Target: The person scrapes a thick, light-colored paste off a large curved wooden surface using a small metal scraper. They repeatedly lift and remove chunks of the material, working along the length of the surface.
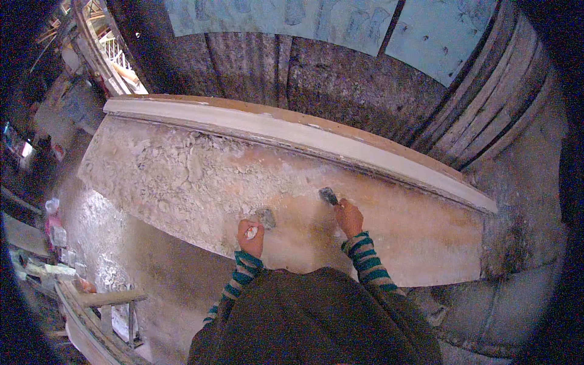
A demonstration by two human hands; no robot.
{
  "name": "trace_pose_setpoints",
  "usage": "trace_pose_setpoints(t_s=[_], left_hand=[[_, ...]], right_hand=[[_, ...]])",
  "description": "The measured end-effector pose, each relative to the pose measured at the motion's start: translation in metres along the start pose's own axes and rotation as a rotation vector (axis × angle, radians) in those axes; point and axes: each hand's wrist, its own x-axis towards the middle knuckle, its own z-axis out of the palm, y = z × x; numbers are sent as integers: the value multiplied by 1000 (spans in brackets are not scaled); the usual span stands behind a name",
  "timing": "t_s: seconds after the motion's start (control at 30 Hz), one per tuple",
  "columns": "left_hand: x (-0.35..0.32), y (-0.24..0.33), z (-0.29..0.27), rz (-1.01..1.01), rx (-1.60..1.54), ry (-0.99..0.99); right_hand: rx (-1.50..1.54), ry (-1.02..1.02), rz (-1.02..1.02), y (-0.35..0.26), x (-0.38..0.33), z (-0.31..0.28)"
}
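Note:
My right hand [349, 218] is closed around a small dark scraper [328, 195], whose blade end points away from me over a long board surface [420, 234]. My left hand [250, 237] is closed, with a small whitish lump [252, 232] showing at its fingers. Just beyond those fingers is a grey, roughly square piece [266, 218]; whether the hand touches it, I cannot tell. Pale, crumbly flakes [176, 167] cover the left part of the surface. Around and right of my right hand, the surface looks smoother and orange-brown.
A raised whitish moulding [267, 121] runs along the board's far edge. Behind it stands a stained wall with blue panels [274, 15]. Stacked curved strips [499, 91] lean at the far right. A wooden frame [112, 298] and white debris [100, 225] are at the lower left.

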Motion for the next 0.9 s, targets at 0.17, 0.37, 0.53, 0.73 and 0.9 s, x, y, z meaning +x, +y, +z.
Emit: trace_pose_setpoints(t_s=[0.17, 0.37, 0.53, 0.73, 0.9], left_hand=[[-1, -8, 1, 100, -49, 1], [3, -3, 0, 77, -35, -21], [-2, -18, 4, 102, -65, 52], [2, -5, 1, 50, -41, -4], [3, -18, 2, -1, -102, -14]], right_hand=[[75, 77, -67, -24, 25, 9], [8, -43, -131, -27, 53, -20], [82, -143, -147, 44, -36, -27], [56, -90, -17, 6, -33, 10], [54, 9, -122, -39, 40, 13]])
